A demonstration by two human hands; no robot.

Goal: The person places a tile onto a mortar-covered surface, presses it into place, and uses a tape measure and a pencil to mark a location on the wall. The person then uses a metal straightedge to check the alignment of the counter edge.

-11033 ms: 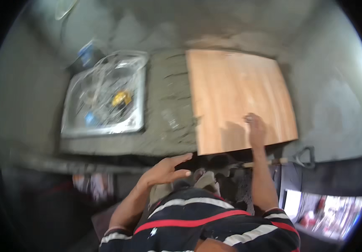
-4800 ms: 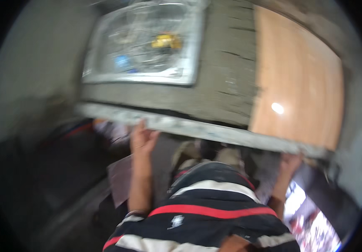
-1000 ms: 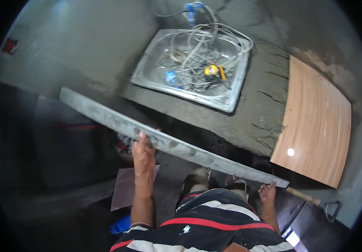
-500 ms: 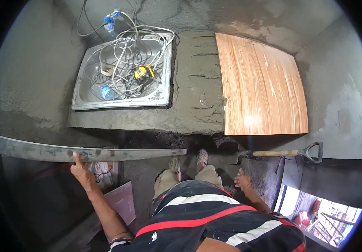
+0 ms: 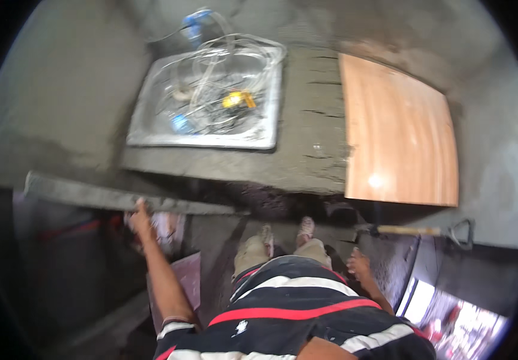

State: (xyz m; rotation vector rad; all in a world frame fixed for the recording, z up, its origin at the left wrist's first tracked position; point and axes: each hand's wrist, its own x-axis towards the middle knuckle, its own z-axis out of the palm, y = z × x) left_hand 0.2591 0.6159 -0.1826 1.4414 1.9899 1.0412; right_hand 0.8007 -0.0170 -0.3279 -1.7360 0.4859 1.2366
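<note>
A long, flat grey screed board (image 5: 90, 195) stretches across the left side below the counter. My left hand (image 5: 141, 221) grips its lower edge around the middle, with a finger or thumb lying up against the board's face. My right hand (image 5: 358, 264) hangs beside my right thigh, holding nothing, its fingers loosely apart. A little beyond that hand is a shovel with a wooden shaft (image 5: 409, 230) and a D-shaped handle. Motion blur softens much of the picture.
A metal sink (image 5: 259, 137) in the cement counter (image 5: 307, 162) holds tangled cable, something yellow and a blue-tinted bottle. To its right lies a glossy wood-grain tile (image 5: 400, 132). A pinkish panel (image 5: 187, 282) leans by my left forearm. A bright opening (image 5: 451, 318) shows at lower right.
My view has shifted, so most things appear further right. The board, still in my left hand, has tilted, its right end now lower than its left. My right hand stays by my thigh.
</note>
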